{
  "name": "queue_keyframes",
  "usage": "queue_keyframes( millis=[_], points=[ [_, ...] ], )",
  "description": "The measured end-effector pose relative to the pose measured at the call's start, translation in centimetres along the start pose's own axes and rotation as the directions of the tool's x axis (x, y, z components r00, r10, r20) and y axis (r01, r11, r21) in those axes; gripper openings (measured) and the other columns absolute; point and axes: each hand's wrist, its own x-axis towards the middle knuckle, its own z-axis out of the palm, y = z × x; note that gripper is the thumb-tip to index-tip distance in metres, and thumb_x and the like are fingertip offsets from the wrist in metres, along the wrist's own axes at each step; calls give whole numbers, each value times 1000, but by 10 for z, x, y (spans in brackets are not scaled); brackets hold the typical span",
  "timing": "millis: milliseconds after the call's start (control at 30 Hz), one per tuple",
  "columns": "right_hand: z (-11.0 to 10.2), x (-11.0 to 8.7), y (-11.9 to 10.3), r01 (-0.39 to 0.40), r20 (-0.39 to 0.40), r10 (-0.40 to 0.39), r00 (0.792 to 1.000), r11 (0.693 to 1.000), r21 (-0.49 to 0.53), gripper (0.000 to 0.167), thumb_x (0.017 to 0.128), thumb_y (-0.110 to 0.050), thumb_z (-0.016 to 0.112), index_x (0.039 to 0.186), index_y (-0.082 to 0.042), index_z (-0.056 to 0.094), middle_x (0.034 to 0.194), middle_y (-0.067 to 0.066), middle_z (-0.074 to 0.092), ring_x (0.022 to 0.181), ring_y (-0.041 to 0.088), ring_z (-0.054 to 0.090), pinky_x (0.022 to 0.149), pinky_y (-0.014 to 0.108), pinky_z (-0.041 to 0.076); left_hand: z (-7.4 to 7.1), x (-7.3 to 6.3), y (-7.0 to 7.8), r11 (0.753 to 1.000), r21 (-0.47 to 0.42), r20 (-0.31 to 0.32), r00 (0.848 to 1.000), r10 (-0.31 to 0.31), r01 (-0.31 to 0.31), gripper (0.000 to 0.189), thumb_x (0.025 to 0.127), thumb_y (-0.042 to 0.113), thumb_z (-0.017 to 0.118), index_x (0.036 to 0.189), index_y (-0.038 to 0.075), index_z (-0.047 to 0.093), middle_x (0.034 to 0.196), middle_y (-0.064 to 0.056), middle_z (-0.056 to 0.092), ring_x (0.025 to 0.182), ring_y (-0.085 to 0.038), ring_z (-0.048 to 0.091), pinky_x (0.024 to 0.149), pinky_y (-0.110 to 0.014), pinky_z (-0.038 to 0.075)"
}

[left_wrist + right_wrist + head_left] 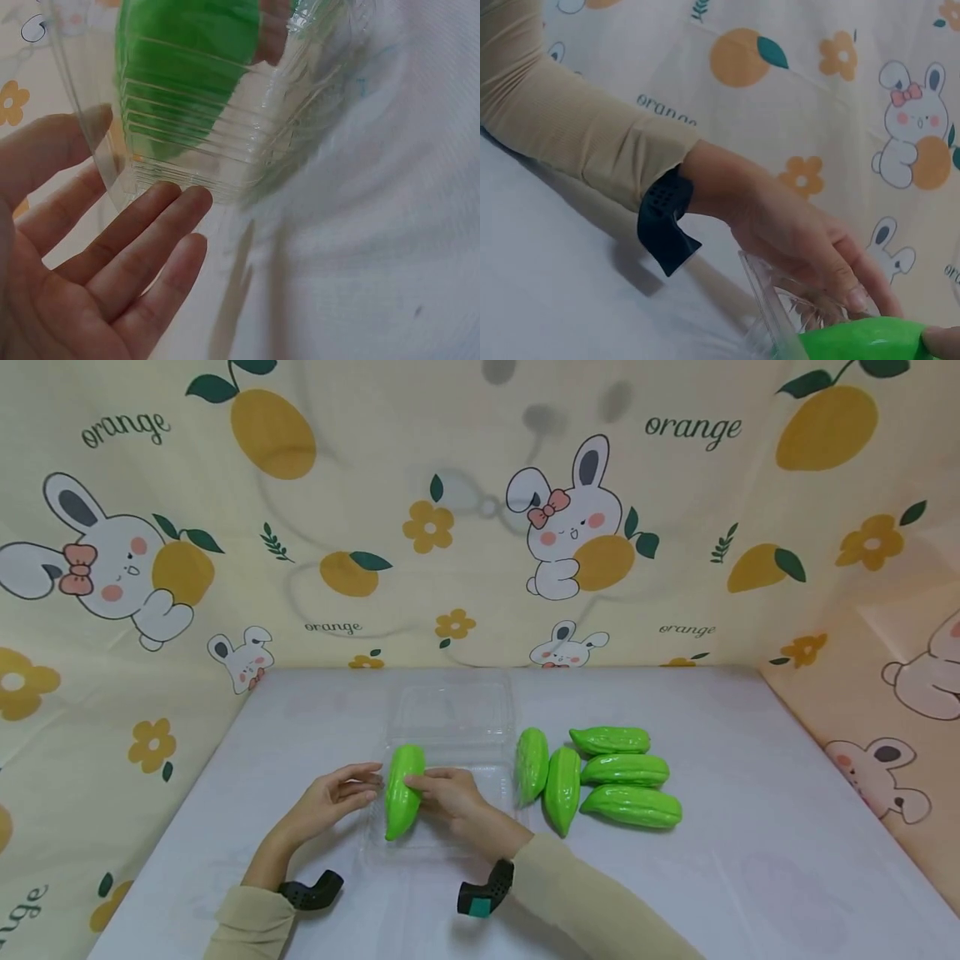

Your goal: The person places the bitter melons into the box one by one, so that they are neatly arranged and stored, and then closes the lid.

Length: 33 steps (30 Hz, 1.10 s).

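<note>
"Where's the green vegetable (405, 792)?"

"The right hand (461, 802) pinches it by its right side, at the left part of the clear box (489, 787). I can't tell if it touches the bottom."

"And the left hand (330, 802)?"

"Its fingers are loose and a bit apart, by the box's left side."

"How do you do this well?"

"I'd pinch softly, lower it slowly, and let the left hand stop the box from sliding."
</note>
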Motion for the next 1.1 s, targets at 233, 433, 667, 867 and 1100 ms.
queue_keyframes(
  millis=[233, 433, 667, 867, 1100],
  points=[
    [3, 2, 0, -24, -23, 23, 999, 998, -65, 41, 82, -14, 77, 114, 7, 62, 114, 19, 68, 91, 17, 69, 91, 36, 58, -1, 0, -1, 1000, -8, 0, 1000, 7, -7, 48, 96, 10, 58, 137, -10, 44, 128, -36, 55, 105, 14, 59, 88, -9, 50],
    [5, 3, 3, -51, -11, 50, 999, 996, -77, 32, 81, -14, 77, 105, 4, 67, 106, 17, 73, 92, 22, 73, 88, 36, 59, -1, 0, 0, 1000, -19, 1, 1000, 10, -10, 47, 96, 10, 58, 137, -9, 44, 129, -36, 54, 106, 12, 59, 89, -9, 50],
    [5, 4, 7, -64, 16, 65, 998, 997, -41, 28, 83, -12, 75, 103, 5, 66, 103, 19, 74, 88, 23, 74, 82, 35, 61, -1, -1, 1, 1000, -3, -1, 1000, -2, 2, 47, 96, 11, 58, 137, -7, 45, 130, -35, 54, 108, 7, 61, 89, -10, 50],
    [3, 2, 6, -60, 26, 63, 998, 993, -98, 27, 84, -14, 73, 103, 4, 66, 98, 17, 74, 82, 20, 74, 77, 33, 62, 0, -1, 0, 1000, -5, 0, 1000, -4, 4, 47, 96, 12, 58, 137, -7, 45, 129, -35, 55, 108, 8, 61, 89, -10, 50],
    [0, 2, 5, -64, 41, 73, 997, 981, -183, 23, 86, -14, 71, 102, 1, 67, 76, 5, 69, 60, 9, 61, 61, 24, 59, 1, -1, 0, 1000, -7, -11, 1000, -14, 14, 48, 96, 13, 59, 137, -8, 45, 129, -35, 55, 105, 12, 59, 88, -11, 51]
  ],
)
